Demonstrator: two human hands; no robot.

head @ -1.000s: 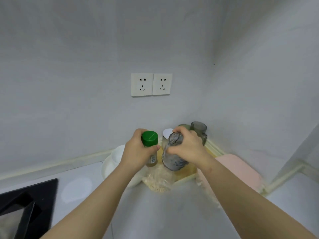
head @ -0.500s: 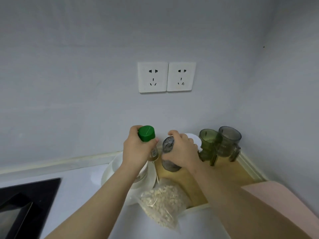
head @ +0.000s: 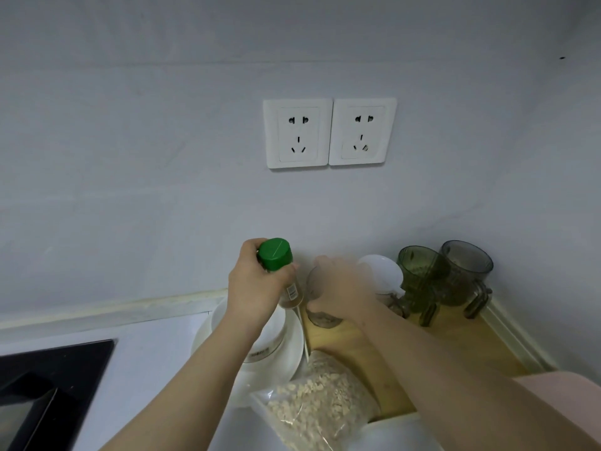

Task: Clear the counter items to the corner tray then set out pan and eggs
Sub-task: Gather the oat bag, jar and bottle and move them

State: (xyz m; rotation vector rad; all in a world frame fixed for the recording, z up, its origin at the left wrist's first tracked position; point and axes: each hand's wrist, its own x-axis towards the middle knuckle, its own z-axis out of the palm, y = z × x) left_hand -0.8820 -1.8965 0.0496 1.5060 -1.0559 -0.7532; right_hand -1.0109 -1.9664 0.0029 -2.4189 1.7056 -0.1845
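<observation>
A green-capped spice bottle [head: 280, 271], held in the left hand [head: 257, 288] in a closed grip, hangs tilted over the stacked white bowls [head: 260, 340] at the wooden corner tray's [head: 455, 336] left edge, while the right hand [head: 341, 291], blurred, closes on a glass jar [head: 320, 315] on the tray. Crowding is the risk: a nudged elbow could tip the bowls or two mugs [head: 445, 281]. A pale tabletop [head: 156, 346] meets grey walls beneath twin sockets [head: 330, 133].

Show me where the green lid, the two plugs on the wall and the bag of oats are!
Green lid [head: 274, 254], head view: on its flat top, above the left hand's fingers.
Wall sockets [head: 329, 132], head view: on the seam where the two white plates meet.
Bag of oats [head: 317, 402], head view: on the clear plastic over the flakes.
</observation>
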